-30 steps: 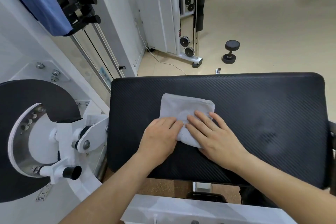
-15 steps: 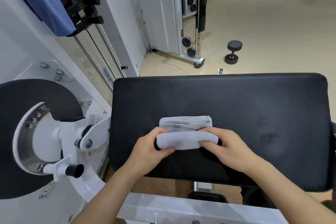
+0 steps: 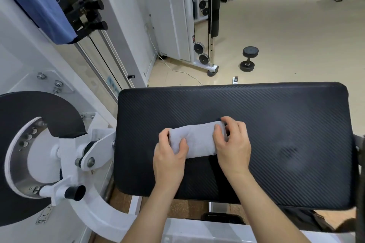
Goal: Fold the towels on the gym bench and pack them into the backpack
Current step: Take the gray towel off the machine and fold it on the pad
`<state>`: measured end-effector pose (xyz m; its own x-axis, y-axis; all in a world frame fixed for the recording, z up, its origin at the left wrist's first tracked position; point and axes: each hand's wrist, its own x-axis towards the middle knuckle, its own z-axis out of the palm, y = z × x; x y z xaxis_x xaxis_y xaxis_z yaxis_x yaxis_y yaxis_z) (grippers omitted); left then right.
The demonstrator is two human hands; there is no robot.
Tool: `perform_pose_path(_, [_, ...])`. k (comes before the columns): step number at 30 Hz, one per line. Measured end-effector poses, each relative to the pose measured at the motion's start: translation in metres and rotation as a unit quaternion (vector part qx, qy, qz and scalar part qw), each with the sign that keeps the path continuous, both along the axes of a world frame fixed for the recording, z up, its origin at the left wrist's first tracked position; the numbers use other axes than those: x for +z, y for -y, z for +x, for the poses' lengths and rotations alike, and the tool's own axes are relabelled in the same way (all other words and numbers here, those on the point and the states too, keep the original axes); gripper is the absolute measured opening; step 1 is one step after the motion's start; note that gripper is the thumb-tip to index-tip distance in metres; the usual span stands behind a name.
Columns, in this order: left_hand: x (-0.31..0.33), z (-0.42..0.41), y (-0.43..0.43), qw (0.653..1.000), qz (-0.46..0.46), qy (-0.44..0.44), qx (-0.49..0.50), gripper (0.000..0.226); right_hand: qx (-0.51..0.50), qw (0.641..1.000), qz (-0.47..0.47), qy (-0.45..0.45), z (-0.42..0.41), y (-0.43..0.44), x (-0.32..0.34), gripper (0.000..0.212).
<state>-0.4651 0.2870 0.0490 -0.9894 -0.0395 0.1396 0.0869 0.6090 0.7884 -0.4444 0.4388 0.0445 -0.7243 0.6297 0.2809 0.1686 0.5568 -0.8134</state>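
A small light-grey towel (image 3: 197, 140) lies rolled into a short bundle on the black padded gym bench (image 3: 276, 134), left of its middle. My left hand (image 3: 169, 156) grips the roll's left end, thumb over the top. My right hand (image 3: 233, 144) grips the right end, fingers curled over it. A dark bag-like shape (image 3: 308, 221) shows under the bench's near right edge; I cannot tell whether it is the backpack.
A white machine with a black disc (image 3: 29, 144) and a protruding black-tipped handle (image 3: 73, 193) stands close on the left. A blue cloth (image 3: 39, 2) hangs at top left. On the floor beyond the bench are a dumbbell (image 3: 248, 59) and a cable-machine frame (image 3: 205, 25).
The flat folded towel was folded over from its near edge and is now a compact roll. Both hands moved from pressing flat on it to gripping its two ends.
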Motion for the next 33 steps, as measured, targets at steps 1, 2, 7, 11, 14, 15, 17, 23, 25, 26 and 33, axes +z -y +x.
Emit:
perform_pose_path(1, [-0.003, 0.001, 0.001, 1.000, -0.017, -0.012, 0.007, 0.045, -0.002, 1.000, 0.017, -0.005, 0.001, 0.002, -0.001, 0.024])
perform_pose_path(2, [-0.004, 0.001, 0.003, 1.000, -0.026, -0.005, 0.012, 0.050, -0.002, 1.000, 0.027, -0.008, 0.002, 0.004, -0.001, 0.024])
perform_pose_path(7, [0.009, -0.017, 0.019, 0.990, -0.045, 0.130, 0.002, 0.052, -0.002, 1.000, -0.018, 0.015, 0.000, 0.002, 0.004, 0.017])
perform_pose_path(11, [0.021, -0.014, 0.013, 0.984, -0.036, 0.175, 0.009, 0.036, 0.022, 0.998, -0.038, 0.042, 0.002, -0.003, 0.011, 0.012])
perform_pose_path(14, [0.028, 0.002, 0.002, 0.978, 0.024, 0.208, 0.007, 0.029, 0.026, 0.997, -0.041, 0.059, 0.007, 0.000, 0.013, 0.014])
perform_pose_path(15, [0.031, 0.006, 0.001, 0.976, 0.029, 0.213, 0.010, 0.029, 0.027, 0.996, -0.045, 0.066, 0.008, 0.000, 0.014, 0.014])
perform_pose_path(17, [0.036, 0.013, 0.004, 0.965, 0.072, 0.251, 0.020, 0.031, 0.028, 0.994, -0.061, 0.086, 0.015, -0.001, 0.017, 0.012])
perform_pose_path(23, [0.061, 0.045, 0.022, 0.876, 0.288, 0.385, -0.042, 0.029, 0.179, 0.978, 0.020, 0.108, 0.078, -0.010, 0.037, 0.054])
perform_pose_path(25, [0.078, 0.057, 0.030, 0.874, 0.287, 0.385, -0.071, 0.033, 0.289, 0.939, 0.145, 0.119, 0.108, -0.012, 0.048, 0.083])
perform_pose_path(26, [0.085, 0.062, 0.035, 0.872, 0.289, 0.386, -0.080, 0.037, 0.318, 0.913, 0.226, 0.120, 0.121, -0.010, 0.053, 0.089])
perform_pose_path(33, [0.137, 0.143, 0.083, 0.833, 0.349, 0.404, -0.143, 0.039, 0.330, 0.918, 0.179, 0.131, 0.205, 0.038, 0.117, 0.057])
